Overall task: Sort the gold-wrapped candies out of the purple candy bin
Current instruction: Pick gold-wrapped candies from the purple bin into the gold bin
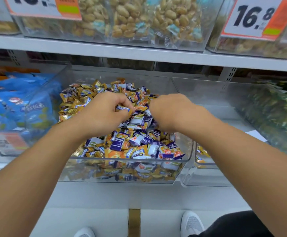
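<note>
A clear plastic bin (188,152) on the middle shelf holds a heap of mixed wrapped candies. Gold-wrapped candies (74,103) pile up on its left and back side. Purple and white candies (135,139) fill the middle and front. My left hand (103,112) is over the heap and pinches a gold-edged candy (124,109) between thumb and fingers. My right hand (171,112) is beside it, fingers curled down into the purple candies; what they hold is hidden.
A bin of blue packets (18,106) stands to the left. To the right, a mostly bare clear bin (207,103) has a few gold candies (200,151) at its front. Bins of bagged peanuts (130,19) with price tags sit on the shelf above.
</note>
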The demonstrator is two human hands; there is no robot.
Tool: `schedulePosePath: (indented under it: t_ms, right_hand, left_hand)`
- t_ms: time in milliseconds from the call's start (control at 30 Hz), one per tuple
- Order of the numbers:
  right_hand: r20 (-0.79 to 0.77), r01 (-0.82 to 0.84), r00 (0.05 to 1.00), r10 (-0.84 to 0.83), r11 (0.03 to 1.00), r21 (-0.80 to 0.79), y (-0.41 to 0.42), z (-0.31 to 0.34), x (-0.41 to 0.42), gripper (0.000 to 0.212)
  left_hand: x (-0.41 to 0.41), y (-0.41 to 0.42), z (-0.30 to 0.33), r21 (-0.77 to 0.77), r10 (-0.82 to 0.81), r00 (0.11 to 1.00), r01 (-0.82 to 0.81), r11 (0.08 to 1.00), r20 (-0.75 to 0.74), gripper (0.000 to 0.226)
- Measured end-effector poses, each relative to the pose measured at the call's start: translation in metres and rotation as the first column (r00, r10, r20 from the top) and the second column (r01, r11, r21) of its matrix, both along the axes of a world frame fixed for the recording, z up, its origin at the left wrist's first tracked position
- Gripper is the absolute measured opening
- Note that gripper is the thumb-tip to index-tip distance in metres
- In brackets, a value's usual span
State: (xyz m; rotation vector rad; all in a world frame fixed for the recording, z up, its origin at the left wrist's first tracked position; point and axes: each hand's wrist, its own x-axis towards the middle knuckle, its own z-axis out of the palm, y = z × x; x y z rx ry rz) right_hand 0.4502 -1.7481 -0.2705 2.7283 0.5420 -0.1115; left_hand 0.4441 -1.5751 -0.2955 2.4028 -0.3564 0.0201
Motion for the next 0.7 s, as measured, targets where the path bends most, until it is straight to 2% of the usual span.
schedulePosePath:
  t_ms: [100, 167, 200, 233, 367, 500, 600, 700]
  right_hand:
    - [0.013, -0.037, 0.999, 0.035, 0.981, 0.189, -0.01, 0.014, 0.01, 0.035]
    - [-0.028, -0.023, 0.999, 0.029, 0.978, 0.207, -0.014, 0.02, 0.011, 0.03]
    - [-0.047, -0.01, 0.999, 0.018, 0.987, 0.163, -0.014, 0.021, 0.01, 0.025]
    - [-0.051, -0.002, 0.999, 0.007, 0.995, 0.097, -0.013, 0.021, 0.007, 0.028]
    - [0.035, -0.081, 0.995, 0.089, 0.981, -0.175, -0.008, 0.017, -0.003, 0.058]
    - [-0.003, -0.078, 0.997, 0.08, 0.962, -0.26, -0.001, 0.014, -0.012, 0.055]
    - [-0.095, -0.082, 0.993, 0.065, 0.978, -0.191, 0.002, -0.001, -0.01, 0.041]
    - [-0.119, -0.087, 0.989, 0.089, 0.996, 0.019, -0.009, 0.011, -0.003, 0.036]
  left_hand:
    - [0.0, 0.004, 0.0, -0.085, 0.005, 0.999, -0.01, 0.996, -0.054, 0.03]
    - [-0.001, 0.002, 0.001, -0.073, -0.013, 0.996, 0.007, 0.997, -0.084, 0.031]
    - [-0.002, -0.001, 0.002, -0.059, -0.025, 0.996, 0.019, 0.998, -0.091, 0.029]
    - [-0.003, -0.004, 0.004, -0.043, -0.028, 0.996, 0.024, 0.999, -0.084, 0.027]
    - [-0.003, -0.008, 0.007, 0.004, -0.008, 0.999, 0.008, 1.0, -0.033, 0.021]
    - [0.0, -0.005, 0.0, 0.07, -0.008, 1.0, 0.006, 0.998, 0.024, 0.016]
    - [0.0, -0.003, -0.004, 0.023, -0.019, 0.999, 0.018, 1.0, 0.026, 0.02]
    - [0.002, -0.003, -0.005, -0.073, -0.062, 0.998, 0.06, 0.996, -0.024, 0.032]
